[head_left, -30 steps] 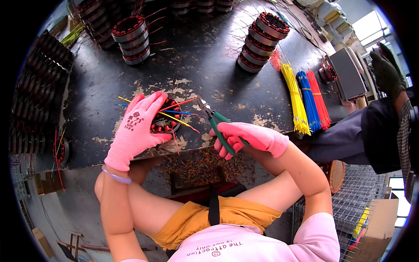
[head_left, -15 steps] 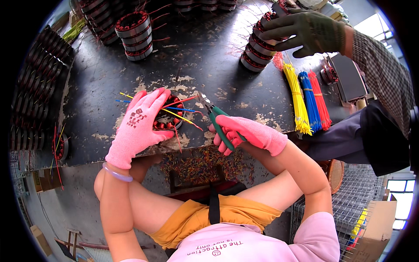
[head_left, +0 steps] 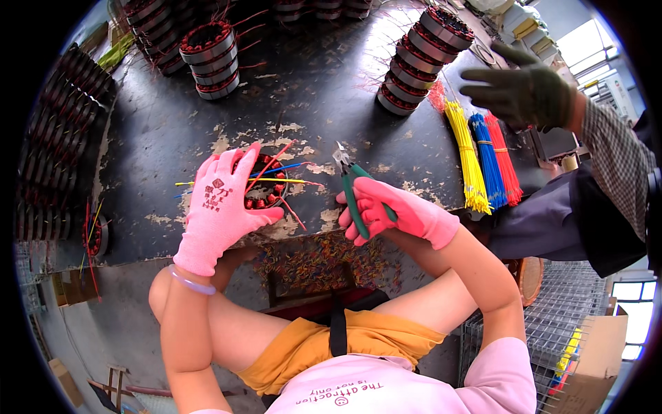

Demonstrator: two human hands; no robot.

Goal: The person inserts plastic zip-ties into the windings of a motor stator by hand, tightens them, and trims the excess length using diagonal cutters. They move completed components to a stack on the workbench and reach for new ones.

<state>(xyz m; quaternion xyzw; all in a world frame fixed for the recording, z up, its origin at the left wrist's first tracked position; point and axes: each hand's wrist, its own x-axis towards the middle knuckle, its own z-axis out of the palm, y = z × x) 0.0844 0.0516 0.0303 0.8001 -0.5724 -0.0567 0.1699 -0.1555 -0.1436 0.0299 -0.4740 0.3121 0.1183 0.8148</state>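
My left hand [head_left: 219, 210], in a pink glove, grips a round motor stator [head_left: 265, 190] lying on the dark worn workbench [head_left: 303, 96]. Red, yellow and blue wires [head_left: 276, 176] stick out of the stator toward the right. My right hand [head_left: 396, 212], also in a pink glove, holds green-handled cutting pliers [head_left: 349, 185] with the jaws pointing up, a short way right of the stator and its wires.
Stacks of stators stand at the back left [head_left: 210, 58] and back right [head_left: 417, 58]. Bundles of yellow [head_left: 467, 155], blue [head_left: 488, 159] and red [head_left: 503, 155] wires lie at the right. A co-worker's dark-gloved hand [head_left: 527, 93] hovers above them. Cut wire scraps [head_left: 321, 262] fill a tray below the bench edge.
The co-worker's gloved hand has moved from the back-right stator stack toward the right, over the wire bundles. My own hands stay almost still on the stator and pliers.
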